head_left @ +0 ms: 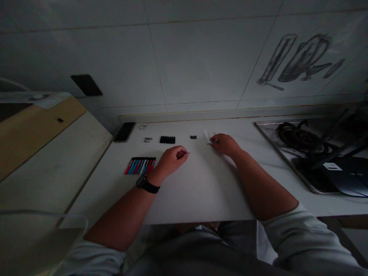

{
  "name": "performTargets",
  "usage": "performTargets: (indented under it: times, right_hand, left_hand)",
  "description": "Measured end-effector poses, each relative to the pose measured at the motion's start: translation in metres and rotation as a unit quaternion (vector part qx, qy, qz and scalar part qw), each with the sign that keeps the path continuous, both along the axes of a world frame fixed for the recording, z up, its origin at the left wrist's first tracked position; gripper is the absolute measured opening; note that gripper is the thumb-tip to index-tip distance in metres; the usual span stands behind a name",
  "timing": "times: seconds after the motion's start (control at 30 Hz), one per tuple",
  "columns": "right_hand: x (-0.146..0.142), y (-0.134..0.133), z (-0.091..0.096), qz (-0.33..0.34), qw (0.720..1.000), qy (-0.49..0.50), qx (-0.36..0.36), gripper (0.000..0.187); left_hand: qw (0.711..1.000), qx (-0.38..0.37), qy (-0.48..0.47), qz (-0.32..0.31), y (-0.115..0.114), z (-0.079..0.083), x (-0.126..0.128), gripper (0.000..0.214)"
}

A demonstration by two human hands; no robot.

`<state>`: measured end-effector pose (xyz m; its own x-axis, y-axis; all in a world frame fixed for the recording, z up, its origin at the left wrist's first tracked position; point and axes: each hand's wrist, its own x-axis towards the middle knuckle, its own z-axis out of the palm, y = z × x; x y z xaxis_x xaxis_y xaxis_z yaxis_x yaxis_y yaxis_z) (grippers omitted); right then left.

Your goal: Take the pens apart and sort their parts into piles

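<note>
black slender piece (pixel 181 156), pinched in my left hand (pixel 171 159) above the tabletop (pixel 198 191); long axis sideways, tip rightward. right hand (pixel 225 143): fingers bunched beside white rods (pixel 206 137) pointing away; hold unclear.

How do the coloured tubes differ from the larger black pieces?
The coloured tubes show red, blue and white; the larger black pieces look black. The tubes are longer than the pieces. The tubes lie farther from the wall than the pieces. Both lie in rows.
</note>
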<state>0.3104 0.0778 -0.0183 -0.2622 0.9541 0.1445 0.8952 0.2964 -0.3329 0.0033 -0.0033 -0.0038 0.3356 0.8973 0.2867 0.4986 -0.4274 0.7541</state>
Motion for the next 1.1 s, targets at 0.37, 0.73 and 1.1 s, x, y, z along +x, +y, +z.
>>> performTargets:
  times: [0.37,0.73,1.1]
  right_hand:
    - [0.0,0.001,-0.001,0.009,1.0,-0.001,0.003,0.019]
    - [-0.058,-0.048,0.029,0.11,0.967,0.23,0.027,0.019]
    - [-0.094,-0.066,0.015,0.126,0.923,0.36,-0.059,0.021]
  left_hand:
    - [1.0,0.0,0.011,-0.002,-0.001,0.001,0.0,0.007]
    - [0.998,0.062,0.013,0.011,-0.002,0.007,0.002,0.003]
    - [0.99,0.13,0.045,0.008,-0.006,0.014,0.005,0.006]
